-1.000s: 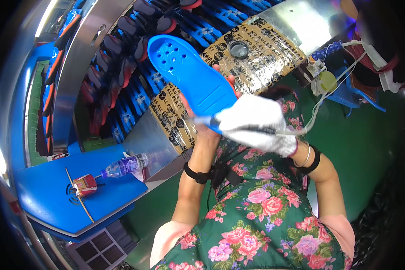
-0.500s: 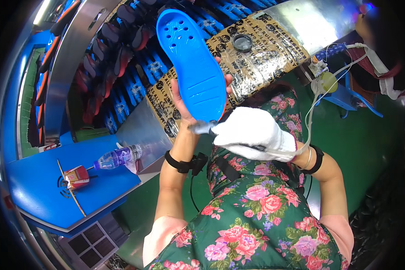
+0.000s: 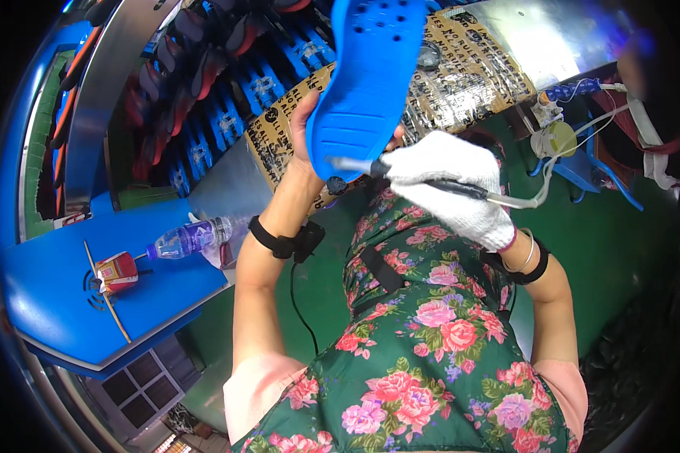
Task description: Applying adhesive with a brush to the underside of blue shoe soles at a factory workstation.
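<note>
A blue shoe sole point(image 3: 366, 90) with several small holes at its far end and grooves at the near end is raised in front of me. My left hand point(image 3: 304, 132) grips it from beneath, thumb along the left edge and fingertips showing at the right edge. A white knitted glove covers my right hand point(image 3: 453, 185), which is closed around the dark handle of a brush point(image 3: 355, 166). Its pale tip is over the sole's near end, and whether it touches the surface I cannot tell. A clear hose point(image 3: 529, 198) runs from the handle's back end to the right.
A cardboard pad point(image 3: 468, 75) wrapped in clear tape lies beyond, carrying a dark round ring point(image 3: 428, 57). Dark and reddish shoe parts point(image 3: 196, 75) stand at the left. A blue table point(image 3: 45, 302) bears a plastic bottle point(image 3: 193, 238) and a red box point(image 3: 119, 272). A yellow-green container point(image 3: 559, 138) stands right.
The sole has moved right and toward the far edge, and is turned more upright. My right hand has turned, bringing the brush over the sole's near end.
</note>
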`<state>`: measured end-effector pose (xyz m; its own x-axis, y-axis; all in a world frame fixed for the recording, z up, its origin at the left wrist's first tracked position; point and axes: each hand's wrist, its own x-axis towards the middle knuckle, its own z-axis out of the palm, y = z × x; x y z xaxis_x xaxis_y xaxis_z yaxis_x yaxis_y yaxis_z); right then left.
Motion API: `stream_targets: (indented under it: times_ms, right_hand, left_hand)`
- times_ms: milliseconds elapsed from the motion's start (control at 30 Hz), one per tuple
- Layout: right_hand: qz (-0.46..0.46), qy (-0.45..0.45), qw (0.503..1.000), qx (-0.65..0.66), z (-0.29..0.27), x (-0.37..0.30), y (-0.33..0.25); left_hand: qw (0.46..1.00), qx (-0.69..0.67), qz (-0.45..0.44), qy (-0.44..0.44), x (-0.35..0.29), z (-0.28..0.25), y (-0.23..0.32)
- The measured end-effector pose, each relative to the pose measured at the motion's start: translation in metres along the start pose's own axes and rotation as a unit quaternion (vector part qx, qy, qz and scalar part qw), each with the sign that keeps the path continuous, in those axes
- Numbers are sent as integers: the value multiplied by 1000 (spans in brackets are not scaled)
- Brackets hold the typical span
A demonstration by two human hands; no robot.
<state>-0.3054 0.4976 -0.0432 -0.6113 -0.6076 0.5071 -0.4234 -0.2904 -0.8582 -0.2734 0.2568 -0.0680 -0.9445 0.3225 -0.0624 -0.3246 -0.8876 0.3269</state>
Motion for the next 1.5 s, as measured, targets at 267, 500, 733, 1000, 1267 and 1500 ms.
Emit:
stream_targets:
  times_ms: [267, 500, 733, 1000, 1267, 1500]
  right_hand:
    - [-186, -107, 968, -129, 4, -5, -8]
    - [-207, -119, 953, -188, -3, 4, -8]
    - [-77, -10, 992, -99, 14, 5, -11]
    - [33, 1, 999, 18, 7, 4, 3]
    - [-43, 26, 994, -100, -35, 54, 1]
    - [-197, 74, 945, -250, -39, 78, -8]
  left_hand:
    - [992, 46, -58, -103, 8, 9, 14]
    - [960, 278, -31, 15, 8, 17, 25]
    - [984, 171, -35, -25, 13, 10, 23]
    - [996, 15, 0, -82, 16, -15, 19]
    - [993, -35, 43, 100, -9, -7, -22]
    - [1000, -4, 16, 26, -12, 7, -20]
